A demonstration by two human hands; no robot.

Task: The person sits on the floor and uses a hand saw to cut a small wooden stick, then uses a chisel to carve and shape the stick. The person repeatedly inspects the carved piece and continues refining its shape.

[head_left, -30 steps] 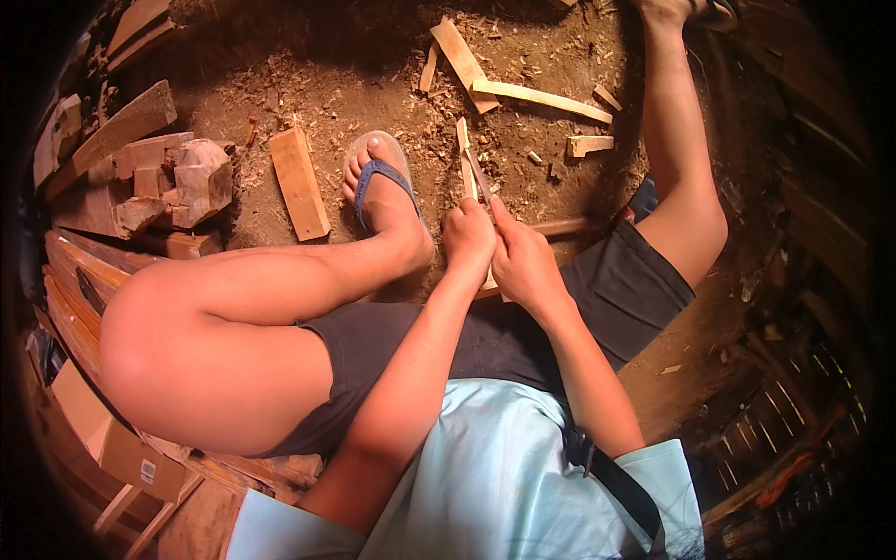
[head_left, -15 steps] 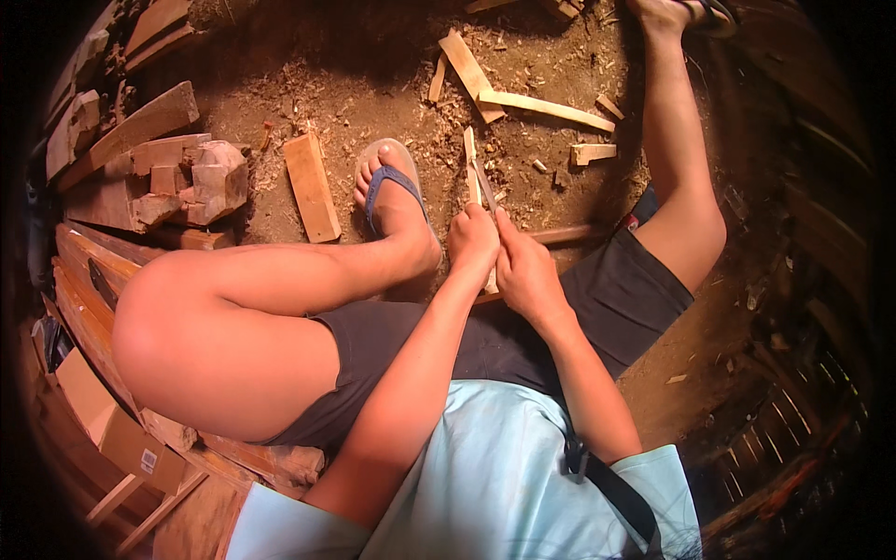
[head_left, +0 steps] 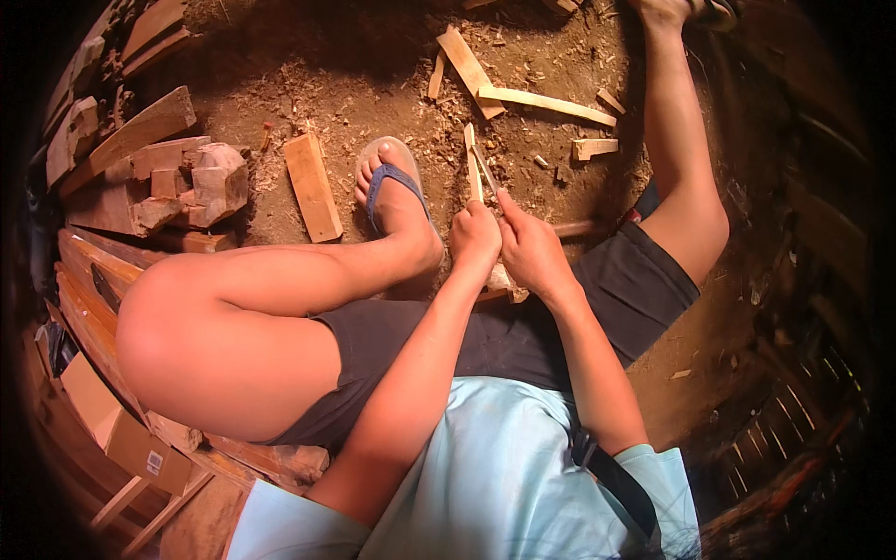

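My left hand [head_left: 476,235] is closed around the lower part of a slim pale wooden stick [head_left: 473,173], which points away from me between my legs. Beside it, my right hand [head_left: 534,246] grips a knife [head_left: 486,171], its thin blade slanting up and left so that the tip meets the stick near its far end. The knife's handle is hidden in my fingers. Both hands are close together, and I cannot tell whether they touch. Just below them shows a pale piece of wood [head_left: 499,278], partly covered by my hands.
Wood shavings lie over the dirt floor [head_left: 308,93]. A rectangular wood block [head_left: 313,187] sits left of my sandalled foot [head_left: 397,191]. Farther off are a flat board [head_left: 469,70], a long strip [head_left: 551,105] and a small offcut [head_left: 595,148]. Rough timber [head_left: 219,182] is piled left; a cardboard box [head_left: 145,448] stands lower left.
My right hand has shifted slightly to the right, and more of the knife blade shows beside the stick. My left hand keeps its hold, almost in place.
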